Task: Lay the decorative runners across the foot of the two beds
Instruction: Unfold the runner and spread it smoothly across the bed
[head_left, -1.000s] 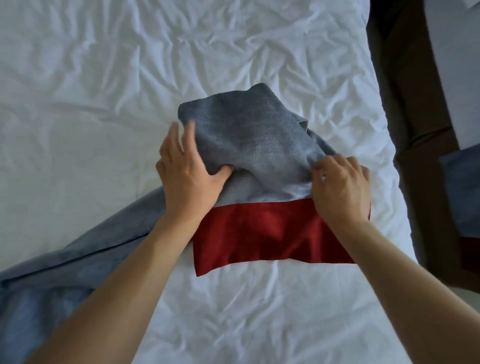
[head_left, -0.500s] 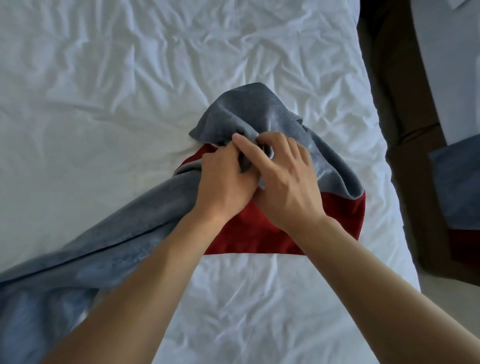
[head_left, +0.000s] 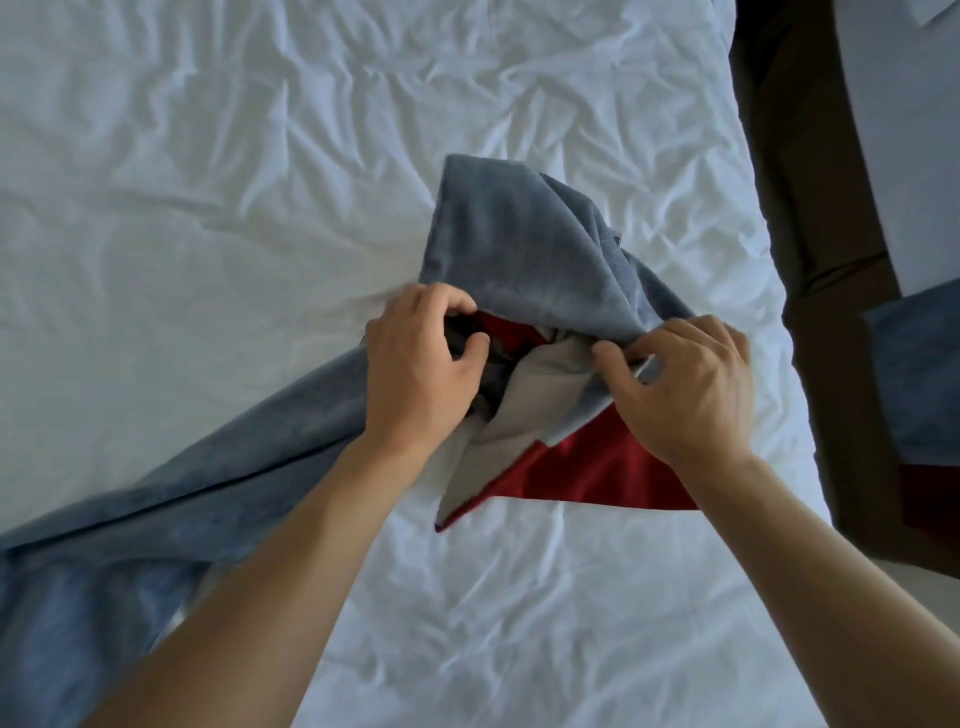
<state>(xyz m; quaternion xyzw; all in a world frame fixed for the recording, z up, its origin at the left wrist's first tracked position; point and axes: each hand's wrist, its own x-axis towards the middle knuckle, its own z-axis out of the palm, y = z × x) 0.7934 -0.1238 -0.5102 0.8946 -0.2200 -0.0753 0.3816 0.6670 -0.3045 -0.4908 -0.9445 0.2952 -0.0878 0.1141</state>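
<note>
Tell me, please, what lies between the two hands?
In the head view, bunched runner fabric: pale grey lining and a red panel, between the left hand and right hand.

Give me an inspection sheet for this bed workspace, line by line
Surface: white sheet, wrinkled.
Job's things: blue-grey runner with red end, bunched, not flat; second runner on neighbouring bed.
Clutter: nothing seen.
Grippers: left hand and right hand both gripping runner folds.
Cables: nothing seen.
Surroundings: dark gap between the beds.
</note>
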